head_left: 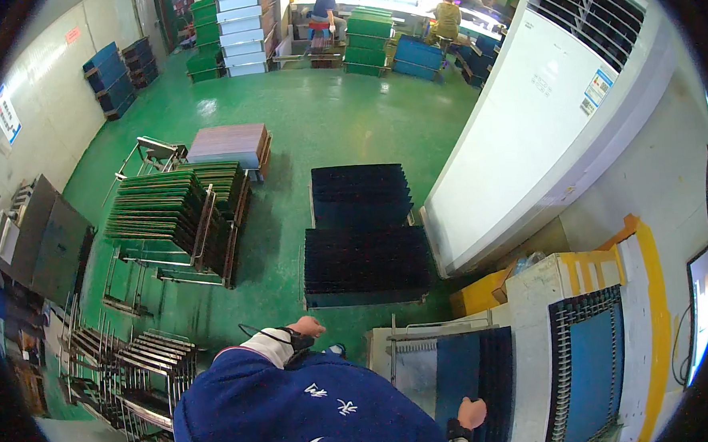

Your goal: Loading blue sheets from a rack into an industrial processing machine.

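The right hand (471, 412) is kinda curled over those flat dark-blue rectangular panels (458, 368) at near right, long edges running near to far, can't tell if it's gripping, while the left hand (307, 327) looks loosely closed.

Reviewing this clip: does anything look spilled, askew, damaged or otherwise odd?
Nothing clearly stands out. No spill shows on the green floor; the dark panels and green panels stand in orderly rows, and the blue panels by the right hand look undamaged. Fine scratches would be too small to tell.
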The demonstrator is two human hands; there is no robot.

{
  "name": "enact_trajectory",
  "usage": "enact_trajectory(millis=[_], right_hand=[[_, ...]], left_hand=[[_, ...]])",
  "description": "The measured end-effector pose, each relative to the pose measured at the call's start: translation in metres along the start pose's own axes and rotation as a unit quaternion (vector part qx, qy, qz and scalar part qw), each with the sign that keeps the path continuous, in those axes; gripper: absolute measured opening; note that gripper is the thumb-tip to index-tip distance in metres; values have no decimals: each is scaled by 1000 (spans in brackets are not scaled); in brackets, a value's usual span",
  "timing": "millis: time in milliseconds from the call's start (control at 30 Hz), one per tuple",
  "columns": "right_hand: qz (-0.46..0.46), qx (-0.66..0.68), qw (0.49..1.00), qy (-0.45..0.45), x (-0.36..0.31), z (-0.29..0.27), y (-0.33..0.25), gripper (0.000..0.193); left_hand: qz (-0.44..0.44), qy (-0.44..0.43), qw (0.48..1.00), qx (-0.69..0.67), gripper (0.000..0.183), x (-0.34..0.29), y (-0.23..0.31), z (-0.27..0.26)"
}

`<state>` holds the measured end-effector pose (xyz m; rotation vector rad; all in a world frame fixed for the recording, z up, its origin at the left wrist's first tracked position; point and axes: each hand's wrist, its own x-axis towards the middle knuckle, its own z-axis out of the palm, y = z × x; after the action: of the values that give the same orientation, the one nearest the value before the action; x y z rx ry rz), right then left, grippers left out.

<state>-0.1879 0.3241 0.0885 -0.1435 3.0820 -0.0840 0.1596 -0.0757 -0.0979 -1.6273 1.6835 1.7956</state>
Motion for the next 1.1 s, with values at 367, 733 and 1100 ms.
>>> enact_trajectory(millis=[367,733,1100], right_hand=[[1,26,1000,0,7,13,14,35],[-20,7,1000,-7,15,18,21,36],[-31,5,999,11,11,-1,14,34]], left_hand=[[0,12,999,40,38,-19,16,12],[9,19,999,24,34,-19,17,25],[10,0,1000,10,36,-29,23,32]])
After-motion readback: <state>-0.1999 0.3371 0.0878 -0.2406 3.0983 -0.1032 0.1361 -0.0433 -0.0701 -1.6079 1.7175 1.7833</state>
